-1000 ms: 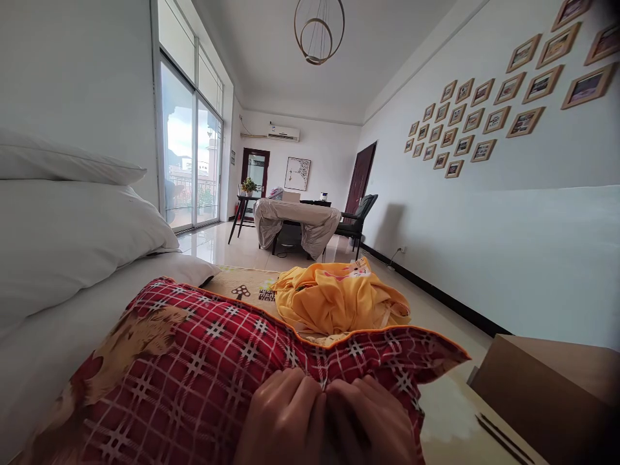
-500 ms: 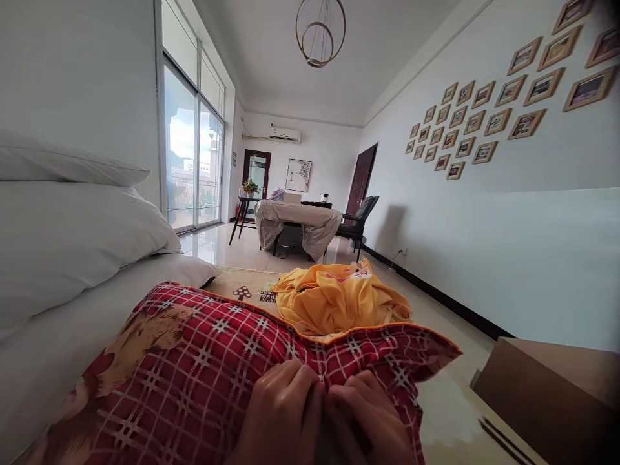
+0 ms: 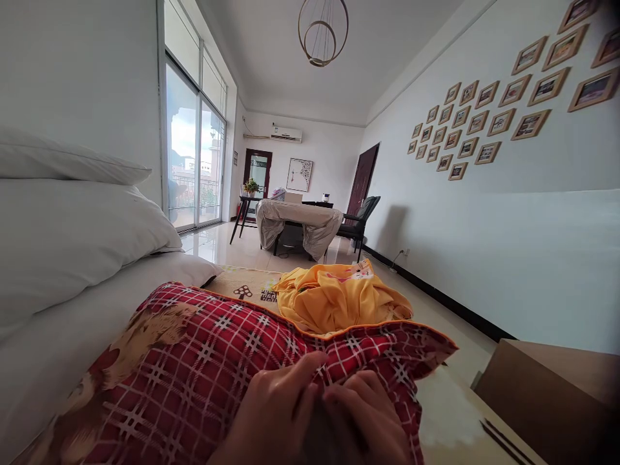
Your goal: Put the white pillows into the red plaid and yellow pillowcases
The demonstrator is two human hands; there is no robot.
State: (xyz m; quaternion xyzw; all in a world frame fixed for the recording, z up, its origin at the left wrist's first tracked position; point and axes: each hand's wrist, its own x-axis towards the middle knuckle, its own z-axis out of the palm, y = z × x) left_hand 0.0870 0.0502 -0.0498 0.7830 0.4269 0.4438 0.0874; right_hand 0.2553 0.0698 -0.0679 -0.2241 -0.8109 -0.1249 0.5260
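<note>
Red plaid pillow (image 3: 203,368) lies short of the far edge of the beige blanket (image 3: 256,279), nearer than the yellow cloth (image 3: 339,297); left hand (image 3: 271,410) on pillow, index finger extended; right hand (image 3: 372,413) alongside, fingers curled; cannot tell whether either grips

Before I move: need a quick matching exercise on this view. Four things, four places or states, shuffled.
Column one
1. Red plaid fabric
2. Yellow cloth
3. Brown cardboard box
4. Black chair with armrests

Column two
A. At the lower right of the picture
B. Bordered with an orange edge
C. Just right of the pale-covered far table
D. Crumpled in a heap, near mid-picture

Pairs: 1-B, 2-D, 3-A, 4-C
</note>
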